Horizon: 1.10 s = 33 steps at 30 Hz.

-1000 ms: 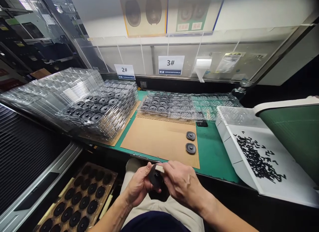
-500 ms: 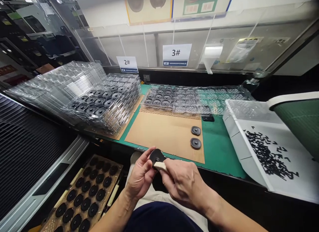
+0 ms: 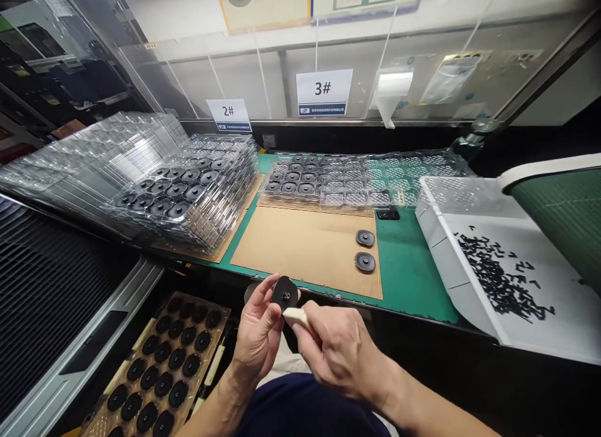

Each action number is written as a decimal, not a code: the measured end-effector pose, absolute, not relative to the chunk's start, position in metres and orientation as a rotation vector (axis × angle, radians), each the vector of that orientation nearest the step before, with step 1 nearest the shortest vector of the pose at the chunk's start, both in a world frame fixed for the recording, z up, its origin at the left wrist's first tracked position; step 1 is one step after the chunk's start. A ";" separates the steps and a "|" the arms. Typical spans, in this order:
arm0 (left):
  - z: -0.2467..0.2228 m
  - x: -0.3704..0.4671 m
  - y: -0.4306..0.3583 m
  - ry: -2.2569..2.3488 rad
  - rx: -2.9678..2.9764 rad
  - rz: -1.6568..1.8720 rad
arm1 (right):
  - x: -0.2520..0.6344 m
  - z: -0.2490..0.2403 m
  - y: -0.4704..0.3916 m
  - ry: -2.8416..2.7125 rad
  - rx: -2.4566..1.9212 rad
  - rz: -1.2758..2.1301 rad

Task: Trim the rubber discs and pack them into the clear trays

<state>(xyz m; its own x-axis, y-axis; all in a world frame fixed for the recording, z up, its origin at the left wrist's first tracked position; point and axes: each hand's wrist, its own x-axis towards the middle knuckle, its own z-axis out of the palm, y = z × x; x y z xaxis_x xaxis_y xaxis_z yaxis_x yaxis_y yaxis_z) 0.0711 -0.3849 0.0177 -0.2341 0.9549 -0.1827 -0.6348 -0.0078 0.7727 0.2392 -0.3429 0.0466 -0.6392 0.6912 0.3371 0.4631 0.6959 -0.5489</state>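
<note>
My left hand (image 3: 257, 334) grips a round black disc-shaped part (image 3: 285, 293) by its edge, its face with a small centre hub turned toward me. In my right hand (image 3: 335, 343) is a cream-coloured, flat-ended tool (image 3: 297, 315), its tip at the lower rim of the disc. Most of that tool is hidden by my fingers, so its kind does not show. Both hands are in front of the bench edge, above my lap. Two similar black parts, an upper one (image 3: 365, 238) and a lower one (image 3: 365, 262), lie on the cardboard sheet (image 3: 291, 243).
Stacked clear trays (image 3: 206, 218) with black parts stand at left. More clear trays (image 3: 347, 180) lie along the back. A white bin (image 3: 436, 236) at right holds small black pieces (image 3: 498, 277). Below left is a tray of black discs (image 3: 162, 362). A green-lined chute (image 3: 563, 205) borders the bin.
The disc is tilted more face-on to me, and both hands sit slightly further left in view. The tool stays at its rim. The whole view has shifted a little.
</note>
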 end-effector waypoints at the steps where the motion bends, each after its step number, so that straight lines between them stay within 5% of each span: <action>1: 0.018 0.071 -0.385 0.921 0.479 1.591 | 0.239 0.046 -0.343 -2.354 -0.895 0.558; 12: 0.016 0.065 -0.387 0.856 0.378 1.389 | 0.247 0.042 -0.328 -2.400 -0.957 0.441; 33: -0.015 0.059 -0.393 0.723 0.148 0.854 | 0.250 0.063 -0.315 -2.905 -0.422 0.048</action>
